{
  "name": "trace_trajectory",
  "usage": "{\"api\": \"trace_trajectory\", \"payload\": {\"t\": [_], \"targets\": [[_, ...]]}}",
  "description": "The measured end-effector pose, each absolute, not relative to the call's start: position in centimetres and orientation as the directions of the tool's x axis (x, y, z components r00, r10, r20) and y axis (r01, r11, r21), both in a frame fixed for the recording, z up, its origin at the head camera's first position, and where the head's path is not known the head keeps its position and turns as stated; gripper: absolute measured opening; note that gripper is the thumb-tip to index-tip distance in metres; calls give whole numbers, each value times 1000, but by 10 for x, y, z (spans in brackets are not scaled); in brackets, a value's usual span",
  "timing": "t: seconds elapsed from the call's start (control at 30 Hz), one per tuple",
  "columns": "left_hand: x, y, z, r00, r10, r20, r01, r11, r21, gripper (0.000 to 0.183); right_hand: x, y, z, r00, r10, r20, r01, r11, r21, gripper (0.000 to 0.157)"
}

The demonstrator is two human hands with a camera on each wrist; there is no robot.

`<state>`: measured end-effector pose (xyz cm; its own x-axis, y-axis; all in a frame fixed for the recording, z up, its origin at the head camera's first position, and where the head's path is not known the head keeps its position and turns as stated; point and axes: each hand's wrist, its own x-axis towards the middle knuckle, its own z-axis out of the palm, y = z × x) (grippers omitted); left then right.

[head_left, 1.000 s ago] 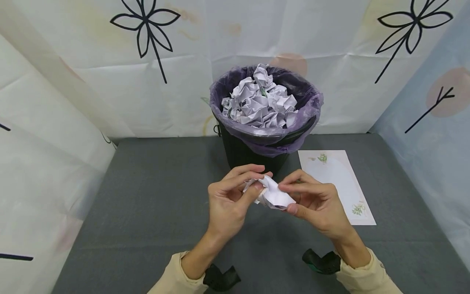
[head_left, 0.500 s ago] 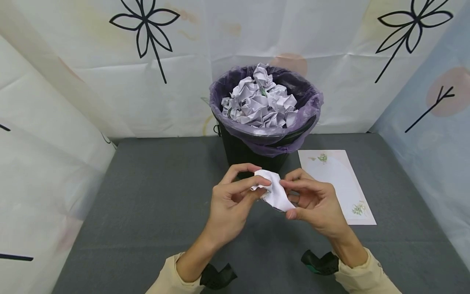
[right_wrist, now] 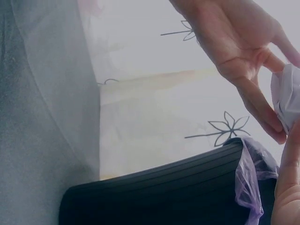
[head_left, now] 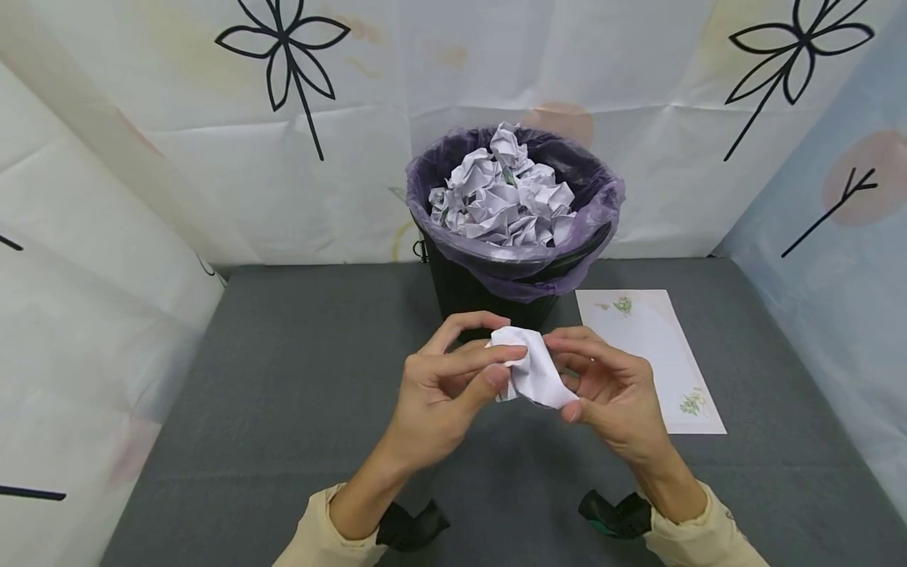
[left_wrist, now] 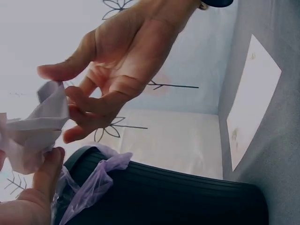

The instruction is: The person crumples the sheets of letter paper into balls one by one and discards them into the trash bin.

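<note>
A person's two bare hands, seen from above, hold a piece of crumpled white paper (head_left: 537, 376) off a grey-covered table (head_left: 319, 362), near the middle of the head view. The left hand (head_left: 435, 394) pinches the paper's left side between thumb and fingers. The right hand (head_left: 620, 394) grips its right side, thumb at the lower corner and fingertips along the upper edge.

Just beyond the hands, toward the back of the table, stands a black bin (head_left: 464, 279). Its purple plastic liner (head_left: 602, 216) is folded loosely over the rim, and a heap of crumpled paper balls (head_left: 492, 201) rises inside, the topmost sticking up at the back. The hands and the paper cover part of the bin's base.

To the right of the bin, a flat sheet (head_left: 662, 358) printed with small green sprigs lies on the table; the right hand hides its near left part.

Pale cloth walls enclose the back and sides, the back one bearing black line-drawn flowers (head_left: 283, 37). The bin blocks a section of that cloth. Cream sleeves (head_left: 697, 529) reach in from the bottom edge, with a dark strap (head_left: 616, 516) at each wrist.
</note>
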<state>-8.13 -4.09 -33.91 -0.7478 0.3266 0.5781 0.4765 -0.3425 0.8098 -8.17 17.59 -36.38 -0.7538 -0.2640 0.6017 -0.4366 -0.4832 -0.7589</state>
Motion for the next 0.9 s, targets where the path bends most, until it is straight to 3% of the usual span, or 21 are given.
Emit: {"api": "trace_trajectory", "payload": {"t": [0.17, 0.3, 0.5, 0.73, 0.9], "targets": [[-83, -43, -338, -758, 347, 553, 397, -427, 812, 33, -81, 176, -363, -754, -263, 602, -430, -495, -755, 60], [-86, -42, -339, -760, 321, 565, 379, -488, 786, 37, -79, 175, -361, -715, -309, 627, -434, -507, -745, 71], [-87, -40, -345, -771, 286, 568, 380, -510, 772, 37, -77, 174, -354, -660, -396, 638, -490, -417, -765, 80], [-85, -39, -344, -789, 251, 561, 463, -359, 811, 30, -80, 175, -353, -633, -379, 675, -587, -333, -738, 80], [-81, -39, -337, -855, 251, 453, 411, -203, 889, 22, -81, 175, -355, -642, -395, 657, -610, -254, -750, 85]]}}
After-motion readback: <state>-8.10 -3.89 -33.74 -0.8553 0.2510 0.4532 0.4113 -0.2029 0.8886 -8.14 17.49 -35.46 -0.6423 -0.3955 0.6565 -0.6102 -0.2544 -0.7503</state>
